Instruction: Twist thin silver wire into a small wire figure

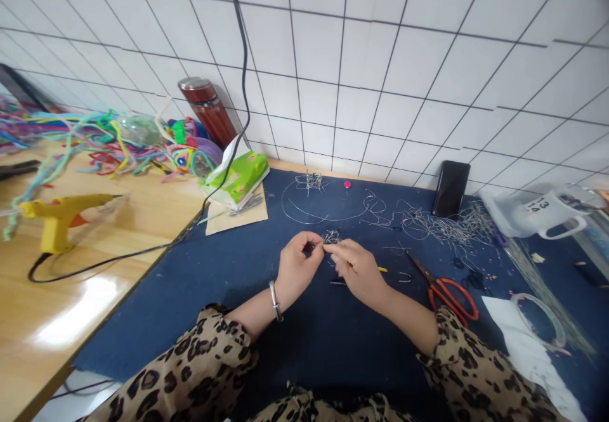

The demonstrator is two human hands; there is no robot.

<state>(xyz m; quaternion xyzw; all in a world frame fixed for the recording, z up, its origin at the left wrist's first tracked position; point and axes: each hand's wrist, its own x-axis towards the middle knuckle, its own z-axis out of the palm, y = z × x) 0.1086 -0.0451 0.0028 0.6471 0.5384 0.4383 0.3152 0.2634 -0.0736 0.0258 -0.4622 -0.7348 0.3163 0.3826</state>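
Both hands meet over the middle of the dark blue mat [190,320]. My left hand [299,260], with a silver bangle at its wrist, is closed in a pinch on a small bent-wire piece [332,237]. My right hand [354,266] pinches at the same wire piece from the other side, fingertips almost touching the left ones. The fingers hide part of it. Under my right hand lies a tool with a yellow handle end [382,270], mostly covered. Farther back sits a similar wire shape [314,181] with a long loose curl.
Orange-handled scissors [450,292] lie right of my right hand. Tangled wire [451,228], a phone [451,188] and a white mug [547,212] are at the back right. Leftward are a tissue pack [242,178], a black cord [166,244] and a yellow glue gun [61,216].
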